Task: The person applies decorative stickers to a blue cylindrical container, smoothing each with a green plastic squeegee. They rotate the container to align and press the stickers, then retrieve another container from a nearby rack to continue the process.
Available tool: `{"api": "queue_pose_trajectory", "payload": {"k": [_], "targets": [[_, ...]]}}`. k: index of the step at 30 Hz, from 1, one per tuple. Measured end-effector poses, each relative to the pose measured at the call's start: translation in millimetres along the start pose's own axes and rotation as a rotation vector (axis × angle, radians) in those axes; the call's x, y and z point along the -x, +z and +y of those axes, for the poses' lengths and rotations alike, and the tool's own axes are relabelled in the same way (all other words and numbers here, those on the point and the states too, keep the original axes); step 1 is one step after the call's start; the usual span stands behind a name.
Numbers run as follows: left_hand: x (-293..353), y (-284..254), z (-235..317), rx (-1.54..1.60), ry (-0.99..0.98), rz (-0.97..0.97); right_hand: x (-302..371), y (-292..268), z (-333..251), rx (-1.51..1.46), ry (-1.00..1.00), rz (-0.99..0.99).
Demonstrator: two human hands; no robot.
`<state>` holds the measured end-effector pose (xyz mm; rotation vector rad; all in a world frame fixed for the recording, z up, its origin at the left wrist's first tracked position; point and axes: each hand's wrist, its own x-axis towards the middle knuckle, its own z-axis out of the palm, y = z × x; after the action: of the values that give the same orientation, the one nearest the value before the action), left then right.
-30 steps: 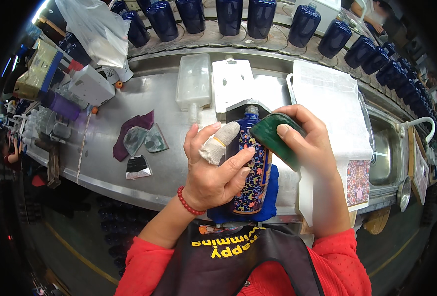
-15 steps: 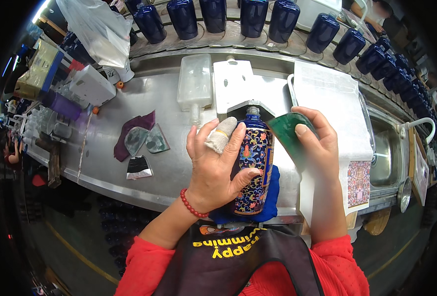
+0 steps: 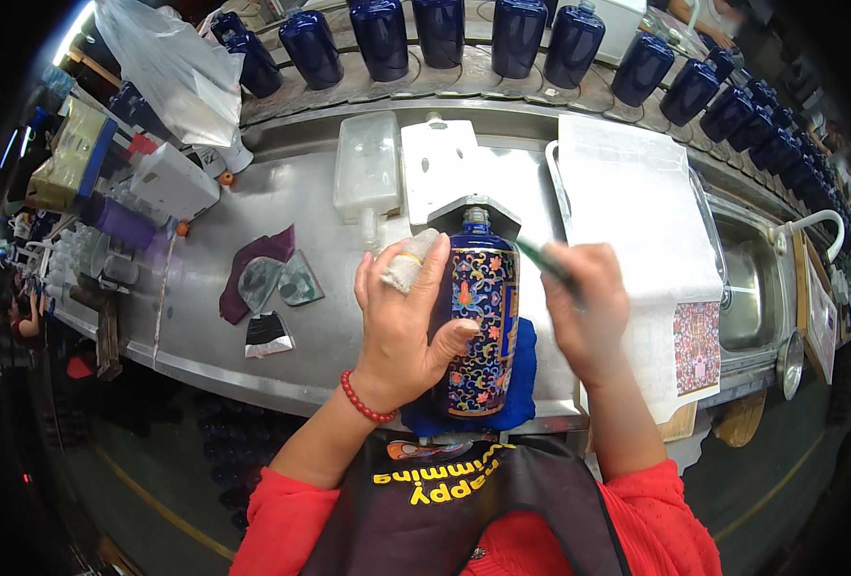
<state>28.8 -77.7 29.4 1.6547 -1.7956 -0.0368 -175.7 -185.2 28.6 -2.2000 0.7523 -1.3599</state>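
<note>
Your right grip (image 3: 589,309), blurred, is clamped on a green scraper (image 3: 548,265), one end of it pointing at the right shoulder of the patterned bottle (image 3: 481,317); whether they touch cannot be told. Your left grip (image 3: 395,336) has thumb and fingers apart: the thumb lies on the bottle's front and the index finger sits along its upper left side, bracing rather than wrapping round. A pale cloth sleeve (image 3: 410,265) covers one of those fingers. The bottle is at the centre of the frame, neck toward the top by a dark angular support (image 3: 505,226), base by a blue cloth (image 3: 523,370) at the bench's (image 3: 190,307) near edge. You seem to be smoothing its floral covering (image 3: 483,370). The next move probably calls for a steady left brace and an even scraper edge, lest the covering crease.
</note>
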Motion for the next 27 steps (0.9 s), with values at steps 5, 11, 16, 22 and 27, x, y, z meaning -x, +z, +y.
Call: {"api": "queue_pose_trajectory", "payload": {"k": [5,11,16,22,27], "targets": [[4,4,-12,0.122,-0.047,0.024,-13,-6,-21,-0.200,-0.366,-0.264],[11,11,-23,0.391,-0.103,0.103,-17,-5,-39,0.006,-0.452,-0.539],[23,19,-22,0.474,-0.159,0.158,-1,-6,-47,-0.016,-0.117,-0.111],[38,19,-16,0.556,-0.245,0.031,34,-18,-57,-0.381,-0.309,-0.621],[57,13,-2,0.403,-0.115,0.015,68,-30,-33,-0.556,0.327,-0.123]]}}
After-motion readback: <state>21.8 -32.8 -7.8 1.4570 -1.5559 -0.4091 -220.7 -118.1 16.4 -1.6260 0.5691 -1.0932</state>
